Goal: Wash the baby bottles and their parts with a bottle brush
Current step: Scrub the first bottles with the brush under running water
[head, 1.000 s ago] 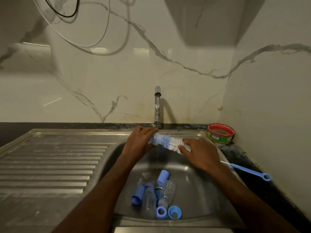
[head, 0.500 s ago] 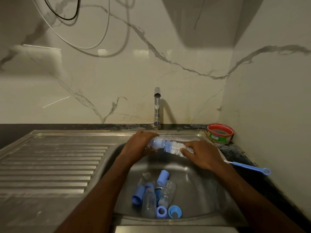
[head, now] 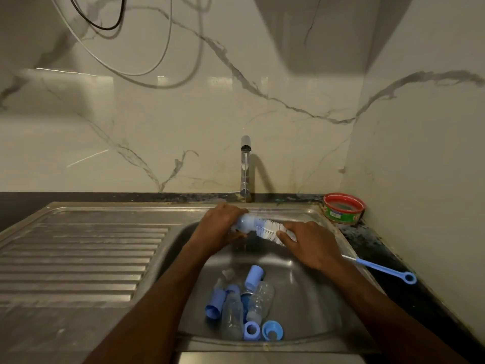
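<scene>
Left hand (head: 219,227) curled round a pale blue plastic bottle part (head: 245,223), held over the back of the sink under the tap (head: 245,166); thin water stream running. Right hand (head: 312,245) grips the bottle brush (head: 267,229) right at its white bristle head, bristles at the part's open end; how far in, cannot tell. Brush is a twisted wire stem ending in a blue plastic handle with a ring end (head: 385,270), sticking out toward 4 o'clock over the sink edge and dark table (head: 380,248).

Sink (head: 301,285) is brushed stainless steel with rounded corners; ribbed drainboard (head: 78,258) at 9 o'clock from the basin. On the basin floor at 6 o'clock from the hands, a loose pile: two clear plastic bottles (head: 258,299) lying on their sides, blue cylindrical caps (head: 254,277), blue screw rings (head: 273,330), and a clear nipple (head: 227,274).

Round tub (head: 343,208), red rim and green label, in the corner at 2 o'clock. Glossy marble-look wall (head: 183,114) with grey veins; cables (head: 110,24) hang at 11 o'clock.
</scene>
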{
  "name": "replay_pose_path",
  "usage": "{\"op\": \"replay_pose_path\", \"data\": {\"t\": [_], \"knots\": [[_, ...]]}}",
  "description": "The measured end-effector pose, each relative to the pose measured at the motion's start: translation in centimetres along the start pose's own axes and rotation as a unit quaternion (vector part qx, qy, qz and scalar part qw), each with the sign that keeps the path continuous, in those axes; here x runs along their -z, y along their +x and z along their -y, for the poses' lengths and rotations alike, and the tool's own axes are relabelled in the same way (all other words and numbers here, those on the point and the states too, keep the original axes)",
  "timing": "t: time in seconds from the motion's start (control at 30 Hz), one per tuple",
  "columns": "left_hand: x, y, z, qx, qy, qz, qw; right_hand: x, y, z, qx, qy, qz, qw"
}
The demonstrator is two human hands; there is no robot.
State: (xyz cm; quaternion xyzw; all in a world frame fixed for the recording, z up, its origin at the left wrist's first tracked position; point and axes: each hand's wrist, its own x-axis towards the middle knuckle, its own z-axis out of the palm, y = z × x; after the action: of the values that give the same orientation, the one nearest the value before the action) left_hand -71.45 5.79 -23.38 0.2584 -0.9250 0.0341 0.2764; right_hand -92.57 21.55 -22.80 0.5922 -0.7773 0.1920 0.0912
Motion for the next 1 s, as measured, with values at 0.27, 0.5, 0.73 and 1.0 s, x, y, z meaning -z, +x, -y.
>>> {"op": "replay_pose_path", "data": {"t": [0.27,0.5,0.73,1.0], "knots": [[0.1,-0.4,-0.6,0.023,-0.052,0.025,0.998,0.0,-0.2,0.0,0.02,-0.003,-0.006,1.0],[0.1,-0.6,-0.4,0.007,-0.082,0.107,0.991,-0.1,-0.1,-0.3,0.068,-0.015,0.0,0.998],[-0.1,-0.6,-0.9,-0.041,-0.095,0.129,0.986,0.4,0.3,-1.1,0.087,-0.016,0.063,0.994],[-0.2,-0.5,-1.1,-0.091,-0.072,0.079,0.99,0.5,0.4,-1.4,0.111,-0.009,0.099,0.989]]}}
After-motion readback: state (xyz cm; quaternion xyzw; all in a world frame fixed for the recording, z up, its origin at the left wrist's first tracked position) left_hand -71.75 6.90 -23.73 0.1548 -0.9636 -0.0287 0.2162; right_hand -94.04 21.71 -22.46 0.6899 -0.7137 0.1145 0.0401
